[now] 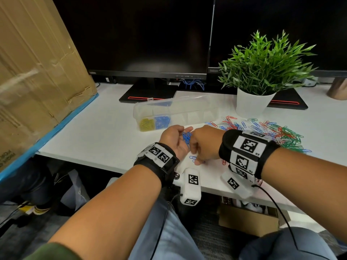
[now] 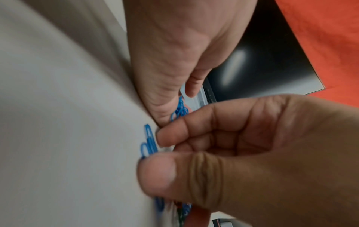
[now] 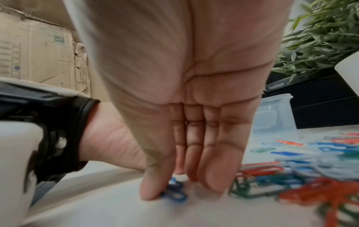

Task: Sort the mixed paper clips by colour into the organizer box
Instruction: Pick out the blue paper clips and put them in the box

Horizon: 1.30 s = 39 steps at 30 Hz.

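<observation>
Collecting blues: left hand (image 1: 175, 136) cupped palm-up, cradling blue clips (image 1: 186, 138); right hand (image 1: 203, 142) fingertips (image 3: 153, 190) pinching at loose blue clips (image 3: 175, 194) on the desk (image 1: 105, 132). Organizer box (image 1: 169, 111) at 12 o'clock: yellow and blue bins filled, others look empty. Mixed pile (image 1: 266, 132) at 2 o'clock remains, I'd guess under halfway.

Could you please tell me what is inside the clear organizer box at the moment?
The organizer box holds yellow clips in its leftmost compartment and blue clips in the next. The remaining compartments look empty, though glare on the clear plastic makes that uncertain.
</observation>
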Each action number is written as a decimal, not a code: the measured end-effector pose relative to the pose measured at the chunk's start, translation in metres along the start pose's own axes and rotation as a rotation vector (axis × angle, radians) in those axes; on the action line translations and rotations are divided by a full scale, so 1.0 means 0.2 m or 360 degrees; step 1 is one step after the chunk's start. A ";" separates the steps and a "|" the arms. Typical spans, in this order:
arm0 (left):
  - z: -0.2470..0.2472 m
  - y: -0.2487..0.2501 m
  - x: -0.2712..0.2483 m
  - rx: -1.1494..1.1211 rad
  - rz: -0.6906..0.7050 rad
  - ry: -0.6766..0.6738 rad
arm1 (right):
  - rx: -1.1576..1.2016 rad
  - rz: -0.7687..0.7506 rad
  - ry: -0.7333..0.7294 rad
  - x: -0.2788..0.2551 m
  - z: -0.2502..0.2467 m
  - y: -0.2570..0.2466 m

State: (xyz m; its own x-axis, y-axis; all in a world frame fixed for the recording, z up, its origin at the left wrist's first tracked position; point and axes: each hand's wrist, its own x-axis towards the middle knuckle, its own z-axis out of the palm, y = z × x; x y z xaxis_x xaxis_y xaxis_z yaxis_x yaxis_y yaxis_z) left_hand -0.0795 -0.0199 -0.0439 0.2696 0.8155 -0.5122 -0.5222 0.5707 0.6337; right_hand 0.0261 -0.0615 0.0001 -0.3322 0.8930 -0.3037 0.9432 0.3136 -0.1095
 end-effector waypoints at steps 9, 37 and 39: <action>0.00 0.01 0.00 -0.0085 -0.0062 -0.0030 | -0.0016 0.0102 0.0018 -0.01 0.05 0.02; 0.12 -0.01 -0.07 -0.0248 -0.0205 0.0030 | 0.0902 0.0236 0.0766 0.01 -0.05 0.11; 0.14 0.03 -0.07 -0.0255 -0.0147 0.0039 | 0.0951 0.0238 0.0789 -0.04 -0.07 0.14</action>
State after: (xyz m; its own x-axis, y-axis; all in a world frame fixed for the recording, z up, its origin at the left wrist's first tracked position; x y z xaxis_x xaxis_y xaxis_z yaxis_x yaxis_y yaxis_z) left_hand -0.0648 -0.0257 -0.0165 0.3036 0.7565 -0.5793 -0.6188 0.6189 0.4838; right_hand 0.0557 -0.0550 0.0123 -0.0293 0.9958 0.0867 0.7702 0.0777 -0.6331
